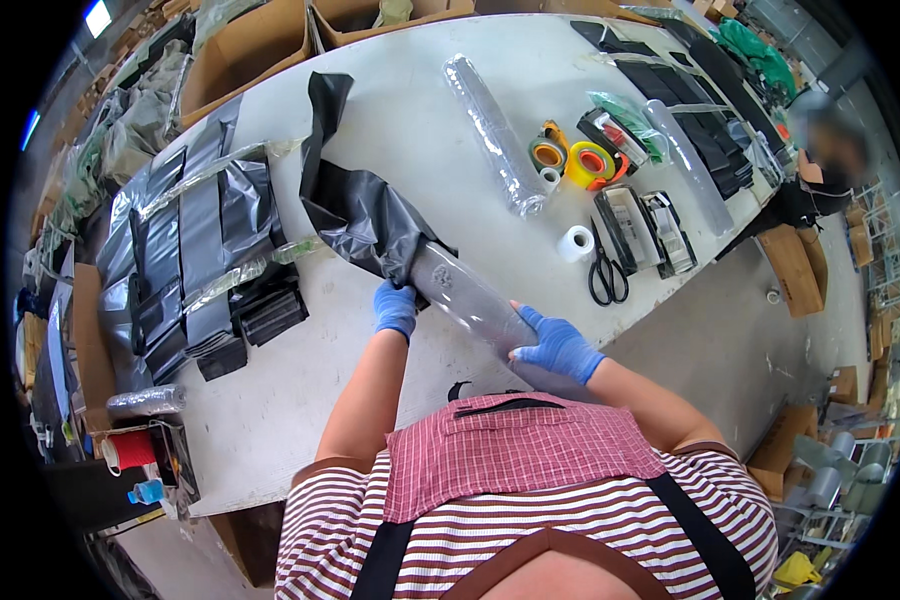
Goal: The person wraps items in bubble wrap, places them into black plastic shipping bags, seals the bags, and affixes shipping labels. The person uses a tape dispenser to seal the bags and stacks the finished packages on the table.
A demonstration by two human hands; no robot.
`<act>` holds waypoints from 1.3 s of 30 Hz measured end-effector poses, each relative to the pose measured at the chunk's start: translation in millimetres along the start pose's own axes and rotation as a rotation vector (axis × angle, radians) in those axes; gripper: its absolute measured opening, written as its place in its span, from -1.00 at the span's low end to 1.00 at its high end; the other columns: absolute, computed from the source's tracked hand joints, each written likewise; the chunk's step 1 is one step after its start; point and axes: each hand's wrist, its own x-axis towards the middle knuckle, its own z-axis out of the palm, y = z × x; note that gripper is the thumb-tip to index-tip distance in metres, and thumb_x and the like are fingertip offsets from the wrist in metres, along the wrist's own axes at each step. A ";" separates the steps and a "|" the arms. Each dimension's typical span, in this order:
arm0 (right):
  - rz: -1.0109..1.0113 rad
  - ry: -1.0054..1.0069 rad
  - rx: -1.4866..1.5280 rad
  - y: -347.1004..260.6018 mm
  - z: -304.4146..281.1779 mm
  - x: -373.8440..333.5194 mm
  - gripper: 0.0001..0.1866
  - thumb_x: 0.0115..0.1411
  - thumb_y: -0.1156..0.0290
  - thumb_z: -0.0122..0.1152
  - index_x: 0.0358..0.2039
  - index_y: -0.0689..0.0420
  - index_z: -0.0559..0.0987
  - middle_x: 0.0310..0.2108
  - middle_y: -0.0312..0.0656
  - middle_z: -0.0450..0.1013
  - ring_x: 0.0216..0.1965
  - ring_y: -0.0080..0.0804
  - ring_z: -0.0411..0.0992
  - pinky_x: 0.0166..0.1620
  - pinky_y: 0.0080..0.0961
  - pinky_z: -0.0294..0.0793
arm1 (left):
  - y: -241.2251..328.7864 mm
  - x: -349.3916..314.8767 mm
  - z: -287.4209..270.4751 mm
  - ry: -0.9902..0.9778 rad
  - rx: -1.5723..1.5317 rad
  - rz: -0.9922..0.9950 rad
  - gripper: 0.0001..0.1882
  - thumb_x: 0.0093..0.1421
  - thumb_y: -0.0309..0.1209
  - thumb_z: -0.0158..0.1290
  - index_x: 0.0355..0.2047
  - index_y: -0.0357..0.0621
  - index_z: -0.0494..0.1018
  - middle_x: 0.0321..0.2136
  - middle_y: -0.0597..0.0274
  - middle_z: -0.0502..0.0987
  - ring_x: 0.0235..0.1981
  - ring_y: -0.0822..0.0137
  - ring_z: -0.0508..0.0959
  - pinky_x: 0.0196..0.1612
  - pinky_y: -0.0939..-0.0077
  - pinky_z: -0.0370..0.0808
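Note:
A long roll in clear plastic wrap (475,300) lies slantwise in front of me, its far end inside a black plastic bag (365,215). My left hand (396,308), in a blue glove with bare fingertips, is closed on the bag's edge where the roll enters it. The right hand (555,345), gloved alike, grips the roll nearer its lower end, thumb and fingers on its side. The rest of the bag stretches crumpled and flat toward the back left. The roll's near end is partly hidden by my right hand and apron.
Stacked black bags (205,235) lie left on the white table (390,110). Another wrapped roll (495,135), tape rolls (590,165), black scissors (606,270) and tape dispensers (635,230) sit to the right. Open cardboard boxes (245,60) line the back; a person (820,190) is at far right.

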 end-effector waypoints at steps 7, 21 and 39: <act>0.016 0.266 -0.327 -39.4 3.0 68.5 -0.17 0.09 0.13 0.19 0.34 -0.02 0.10 -0.29 0.13 0.46 -0.25 0.04 0.48 -0.11 -0.13 0.47 | 79.8 0.5 13.8 -0.125 0.839 0.470 -0.70 0.03 -0.32 0.06 -0.28 -0.27 0.50 -0.27 -0.22 0.55 -0.16 -0.21 0.50 -0.07 0.06 0.43; 0.068 0.635 0.373 -23.4 55.5 194.0 -0.11 0.17 0.14 0.10 0.37 0.20 -0.09 0.21 0.29 0.17 0.17 0.16 0.26 0.21 -0.17 0.25 | 44.7 78.4 -11.3 -0.092 0.601 0.421 -0.62 0.04 -0.28 0.18 -0.12 -0.15 0.56 -0.22 -0.10 0.60 -0.13 -0.04 0.58 -0.10 0.24 0.47; -0.263 -0.249 0.135 71.2 56.1 -17.0 -0.68 0.16 0.34 0.05 -0.08 0.12 0.54 -0.20 0.12 0.51 -0.18 -0.04 0.50 -0.06 -0.21 0.47 | -119.4 -118.9 -34.2 -0.852 0.419 -0.032 -0.77 0.13 -0.45 0.04 -0.22 -0.23 0.57 -0.31 0.00 0.62 -0.26 0.15 0.60 -0.14 0.33 0.49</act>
